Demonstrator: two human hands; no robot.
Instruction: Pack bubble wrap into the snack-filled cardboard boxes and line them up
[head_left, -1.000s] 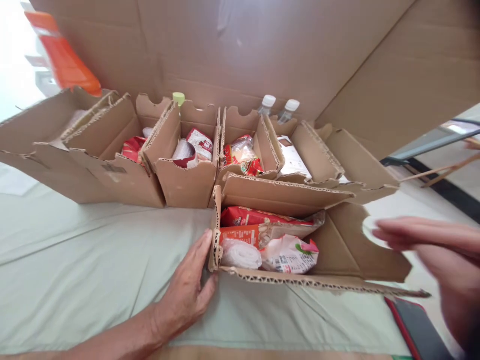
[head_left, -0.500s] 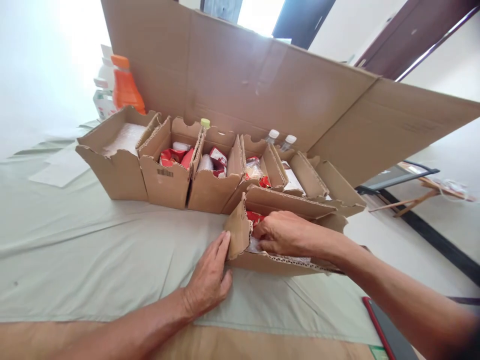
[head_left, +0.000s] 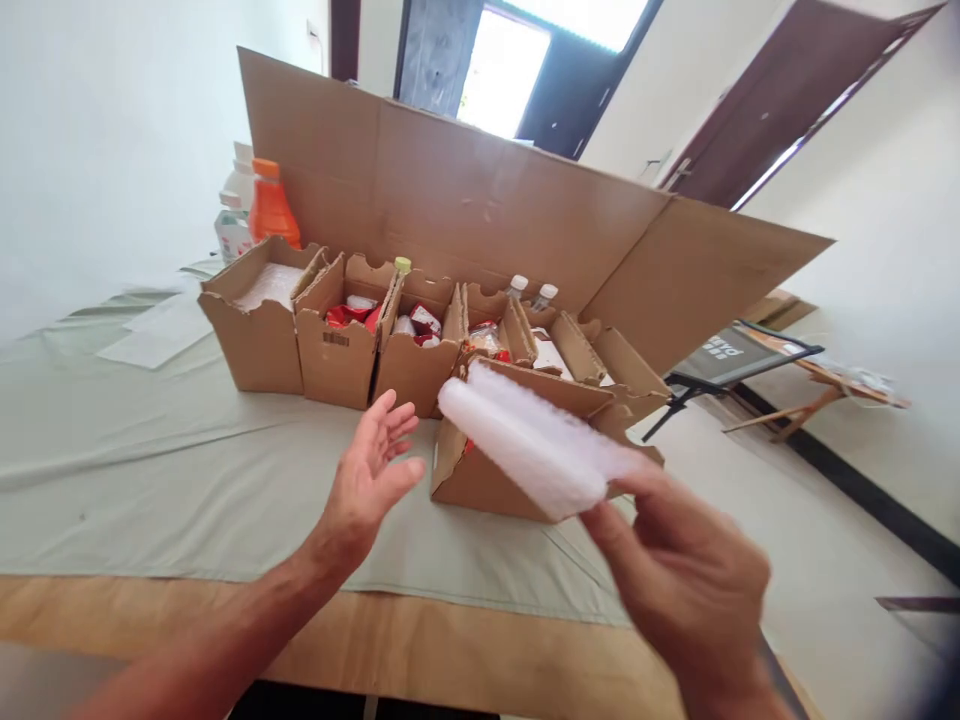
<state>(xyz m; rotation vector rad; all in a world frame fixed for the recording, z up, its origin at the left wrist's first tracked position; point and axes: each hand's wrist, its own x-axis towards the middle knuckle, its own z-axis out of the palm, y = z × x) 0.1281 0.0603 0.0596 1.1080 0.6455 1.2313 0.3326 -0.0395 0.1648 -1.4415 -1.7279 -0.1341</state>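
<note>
From the head camera, the right hand point(head_left: 686, 580) sits in the lower right of the frame, fingers pinched on the near end of a white plastic-wrapped roll point(head_left: 529, 450); the roll slants up and left across the centre, raised in front of the nearest cardboard box point(head_left: 480, 480), and its wrapping is blurred, so the contents may be tissue or something like it; the left hand point(head_left: 371, 475) hovers left of centre, palm up, fingers spread apart and holding nothing, just beside the box's left wall without touching it; the box stands on a pale green cloth point(head_left: 150, 470) that covers the table; behind it, across the middle of the frame, runs a row of open cardboard boxes point(head_left: 337, 345) with red and white packets inside; a tall cardboard sheet point(head_left: 465, 200) stands upright behind the row; an orange bottle point(head_left: 270, 205) stands at the upper left, just behind the leftmost box; two white-capped bottles point(head_left: 531, 293) peek up between the row and the sheet.
</note>
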